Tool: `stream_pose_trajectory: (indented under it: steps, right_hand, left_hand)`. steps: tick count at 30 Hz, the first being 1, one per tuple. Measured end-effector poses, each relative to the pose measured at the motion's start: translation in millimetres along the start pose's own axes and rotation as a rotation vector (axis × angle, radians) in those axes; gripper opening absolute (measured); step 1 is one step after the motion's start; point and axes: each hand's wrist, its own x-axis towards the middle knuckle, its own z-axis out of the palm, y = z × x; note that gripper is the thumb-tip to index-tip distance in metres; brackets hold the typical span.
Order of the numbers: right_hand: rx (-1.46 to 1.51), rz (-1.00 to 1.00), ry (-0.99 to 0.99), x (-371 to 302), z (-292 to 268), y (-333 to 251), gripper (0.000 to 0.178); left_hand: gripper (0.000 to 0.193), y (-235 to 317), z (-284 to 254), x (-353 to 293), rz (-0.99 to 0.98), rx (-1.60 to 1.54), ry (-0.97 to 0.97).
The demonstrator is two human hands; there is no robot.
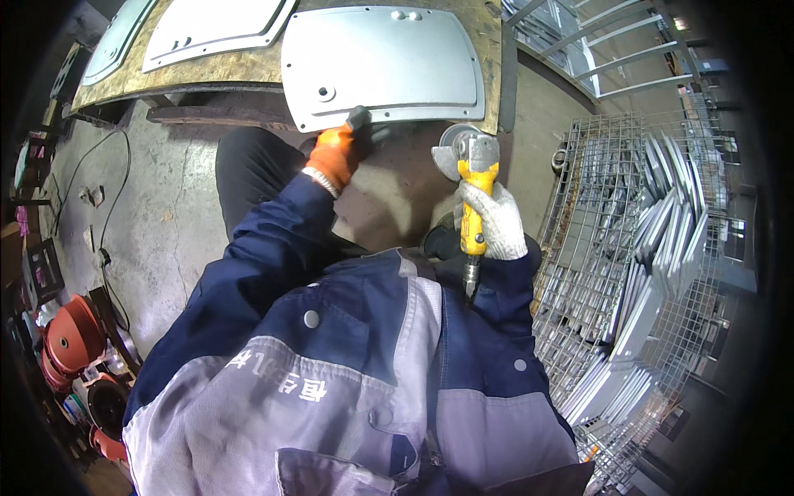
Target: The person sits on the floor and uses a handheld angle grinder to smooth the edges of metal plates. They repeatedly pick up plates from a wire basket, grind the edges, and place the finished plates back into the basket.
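Note:
A pale grey metal panel (380, 62) with rounded corners and small holes lies on the wooden bench, its near edge sticking out over the front. My left hand (337, 150), in an orange glove with dark fingertips, grips that near edge; some fingers are hidden below it. In a white glove, my right hand (498, 219) is wrapped round a yellow angle grinder (473, 194). The grinder's head and disc guard are just off the panel's near right corner. A hose fitting (471, 273) hangs from the handle's lower end.
Two more panels (217, 29) (118, 40) lie further left on the wooden bench (211, 70). To the right, a wire mesh cage (583, 215) holds many thin metal parts. Red-brown bowl-shaped pieces (74, 331) stand at lower left, near a cable (126, 174) on the floor.

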Motion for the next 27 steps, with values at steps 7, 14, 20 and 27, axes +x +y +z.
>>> stream_pose_trajectory:
  steps: [7, 14, 20, 27]
  right_hand:
    - [-0.117, -0.045, -0.209, 1.9, 30.2, -1.0, 0.026]
    - [-0.168, -0.084, -0.403, 59.0, 107.6, -4.0, 0.023]
    - [-0.433, -0.202, -0.405, 90.1, 134.2, 11.3, 0.022]
    - [-0.027, -0.209, -0.299, 68.3, 72.6, 21.3, 0.024]
  left_hand:
    - [0.041, 40.5, -9.9, -38.0, -0.398, -0.449, -0.02]
    - [0.05, 140.5, 45.7, -96.0, -0.664, -0.899, -0.009]
    - [0.027, 149.0, 46.5, -90.2, -0.563, -0.743, 0.193]
    - [0.049, 134.4, 82.6, -75.1, -0.697, -0.611, 0.004]
